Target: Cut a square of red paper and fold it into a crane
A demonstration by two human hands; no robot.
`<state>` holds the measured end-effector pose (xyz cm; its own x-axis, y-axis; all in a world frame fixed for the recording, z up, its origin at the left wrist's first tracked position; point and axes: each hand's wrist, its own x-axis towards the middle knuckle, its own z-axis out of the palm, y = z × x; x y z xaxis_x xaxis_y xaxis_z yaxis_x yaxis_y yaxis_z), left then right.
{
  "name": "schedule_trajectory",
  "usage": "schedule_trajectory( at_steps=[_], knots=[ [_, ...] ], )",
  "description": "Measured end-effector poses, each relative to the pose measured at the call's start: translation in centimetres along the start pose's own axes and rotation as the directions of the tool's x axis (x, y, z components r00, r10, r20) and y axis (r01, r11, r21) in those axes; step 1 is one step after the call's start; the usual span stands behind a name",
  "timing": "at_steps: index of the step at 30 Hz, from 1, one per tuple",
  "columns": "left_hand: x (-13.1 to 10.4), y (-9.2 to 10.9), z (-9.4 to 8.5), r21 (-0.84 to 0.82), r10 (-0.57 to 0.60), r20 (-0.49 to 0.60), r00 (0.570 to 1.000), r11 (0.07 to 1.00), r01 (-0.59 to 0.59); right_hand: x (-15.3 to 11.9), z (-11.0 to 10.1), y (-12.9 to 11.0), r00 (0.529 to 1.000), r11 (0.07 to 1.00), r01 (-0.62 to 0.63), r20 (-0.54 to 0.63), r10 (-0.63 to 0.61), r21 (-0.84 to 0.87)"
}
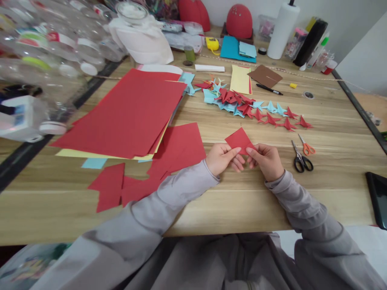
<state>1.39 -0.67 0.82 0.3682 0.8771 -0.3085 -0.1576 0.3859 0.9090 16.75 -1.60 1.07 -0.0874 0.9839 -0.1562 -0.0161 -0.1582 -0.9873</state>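
Pinching the red origami paper (240, 138) above the tabletop (236, 209), left hand (222, 158) and right hand (267, 161) each have a closed grip on its near edge; best align edges before creasing.

I can read no word, brand or number over this feed: the coloured wrap labels (34, 39) on the clear plastic bottles (60, 52) come through too blurred to decipher, as does the bluish label (19, 114) on the white container (31, 117) at far left.
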Motion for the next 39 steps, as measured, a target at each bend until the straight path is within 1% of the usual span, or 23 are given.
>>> schedule_trajectory(
  at_steps=[2, 4, 6, 8, 11, 15, 19, 23, 26, 34, 39],
  knots=[
    [-0.03, -0.06, -0.06, -0.028, -0.008, 0.02, 1.0, 1.0, 0.008, -0.01, 0.01, -0.04, 1.0, 1.0, 0.012, 0.006, -0.012, -0.007],
    [-0.05, -0.12, -0.1, -0.042, -0.026, 0.05, 0.998, 0.999, 0.028, -0.05, 0.07, -0.11, 0.999, 1.0, 0.024, 0.038, -0.023, -0.013],
    [-0.09, -0.16, -0.1, -0.026, -0.035, 0.076, 0.996, 0.999, 0.037, -0.09, 0.15, -0.19, 0.997, 0.999, 0.03, 0.068, -0.029, -0.015],
    [-0.13, -0.17, -0.06, 0.0, -0.021, 0.083, 0.996, 1.0, 0.021, -0.13, 0.23, -0.26, 0.997, 1.0, 0.024, 0.078, -0.023, -0.01],
    [-0.21, -0.14, 0.04, 0.028, 0.009, 0.075, 0.997, 1.0, -0.011, -0.13, 0.26, -0.27, 0.997, 1.0, 0.013, 0.076, -0.013, 0.003],
    [-0.35, -0.1, 0.14, 0.073, 0.026, 0.031, 0.999, 0.997, -0.028, -0.05, 0.12, -0.08, 0.994, 1.0, -0.007, 0.111, 0.005, 0.018],
    [-0.47, -0.06, 0.23, 0.108, 0.063, -0.007, 0.998, 0.992, -0.062, 0.01, 0.01, 0.02, 0.99, 0.999, -0.036, 0.137, 0.037, -0.01],
    [-0.57, 0.01, 0.36, 0.125, 0.091, -0.046, 0.995, 0.988, -0.085, -0.03, 0.14, -0.15, 0.992, 0.997, -0.064, 0.104, 0.068, -0.043],
    [-0.6, 0.01, 0.4, 0.135, 0.103, -0.049, 0.993, 0.986, -0.096, -0.11, 0.37, -0.29, 0.995, 0.996, -0.074, 0.063, 0.076, -0.041],
    [-0.82, -0.01, 0.56, 0.077, 0.174, -0.044, 0.984, 0.982, -0.17, -0.29, 0.72, -0.3, 0.997, 0.997, 0.009, -0.08, -0.003, 0.071],
    [-0.72, -0.25, 0.43, 0.028, 0.218, -0.041, 0.975, 0.976, -0.217, -0.17, 0.66, -0.18, 0.991, 0.992, 0.042, -0.127, -0.027, 0.115]
  ],
)
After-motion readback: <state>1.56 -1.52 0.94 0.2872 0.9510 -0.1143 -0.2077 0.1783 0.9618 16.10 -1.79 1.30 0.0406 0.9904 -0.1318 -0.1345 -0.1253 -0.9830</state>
